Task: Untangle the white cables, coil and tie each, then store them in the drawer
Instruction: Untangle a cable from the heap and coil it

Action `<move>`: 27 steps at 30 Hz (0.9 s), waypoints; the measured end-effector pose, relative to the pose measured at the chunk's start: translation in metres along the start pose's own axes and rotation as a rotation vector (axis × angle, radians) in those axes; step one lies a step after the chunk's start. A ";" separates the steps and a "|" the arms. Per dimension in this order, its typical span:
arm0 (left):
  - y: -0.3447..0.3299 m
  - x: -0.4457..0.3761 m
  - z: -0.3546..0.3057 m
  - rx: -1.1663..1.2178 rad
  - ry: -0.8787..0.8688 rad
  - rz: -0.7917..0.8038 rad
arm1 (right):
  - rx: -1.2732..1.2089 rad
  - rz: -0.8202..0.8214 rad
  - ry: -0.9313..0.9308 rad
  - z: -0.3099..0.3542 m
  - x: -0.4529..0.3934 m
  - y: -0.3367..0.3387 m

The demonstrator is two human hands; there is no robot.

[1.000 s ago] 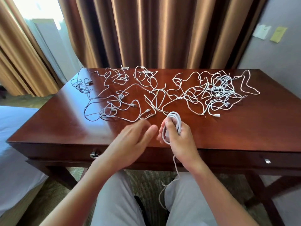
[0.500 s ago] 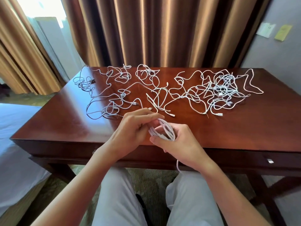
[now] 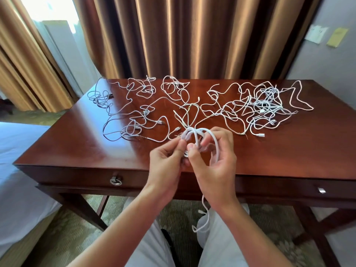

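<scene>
Gripped by the left hand (image 3: 169, 157) and right hand (image 3: 213, 160) above the desk (image 3: 289, 151) near edge: a thin white cable coil (image 3: 198, 137), several loose loops; tail dangling to the lap. Beyond, sprawled across the desk: tangled white cables (image 3: 250, 106), knotted thickest at right.

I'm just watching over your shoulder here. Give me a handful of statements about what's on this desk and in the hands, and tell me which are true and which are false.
1. Both hands hold the same coiled white cable. True: the left hand pinches it and the right hand grips its loops.
2. The desk drawer is pulled open. False: it is closed, its ring handle flat against the front.
3. Many loose white cables lie tangled on the desk. True.
4. The coiled cable is fully wound, with no loose end. False: a tail hangs down below the right hand toward the lap.
5. Blue curtains hang behind the desk. False: the curtains are brown-gold.
</scene>
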State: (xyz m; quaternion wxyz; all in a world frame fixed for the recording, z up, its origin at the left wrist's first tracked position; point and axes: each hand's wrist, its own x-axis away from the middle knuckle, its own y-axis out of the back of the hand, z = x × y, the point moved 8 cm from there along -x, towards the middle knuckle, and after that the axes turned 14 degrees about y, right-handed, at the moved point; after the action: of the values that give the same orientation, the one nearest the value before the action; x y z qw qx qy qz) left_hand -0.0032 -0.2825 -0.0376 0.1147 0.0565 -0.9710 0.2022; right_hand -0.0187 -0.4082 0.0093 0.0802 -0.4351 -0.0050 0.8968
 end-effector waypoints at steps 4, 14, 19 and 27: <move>-0.019 0.008 0.023 0.095 0.219 0.138 | -0.058 -0.054 -0.034 -0.005 0.007 -0.003; -0.011 0.001 0.023 -0.140 0.205 0.197 | 0.218 0.274 -0.128 -0.024 0.007 -0.012; 0.011 0.002 -0.026 -0.888 -0.348 -0.112 | 0.242 0.383 -0.166 -0.031 -0.002 -0.007; -0.025 0.034 -0.054 -1.393 -0.836 0.314 | 0.238 0.732 -0.351 -0.038 0.007 -0.023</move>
State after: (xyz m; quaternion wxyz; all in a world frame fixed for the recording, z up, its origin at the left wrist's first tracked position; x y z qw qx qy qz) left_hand -0.0219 -0.2857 0.0285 -0.2767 -0.0934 -0.8331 -0.4698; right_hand 0.0099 -0.3865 -0.0176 -0.1961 -0.2365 0.2397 0.9209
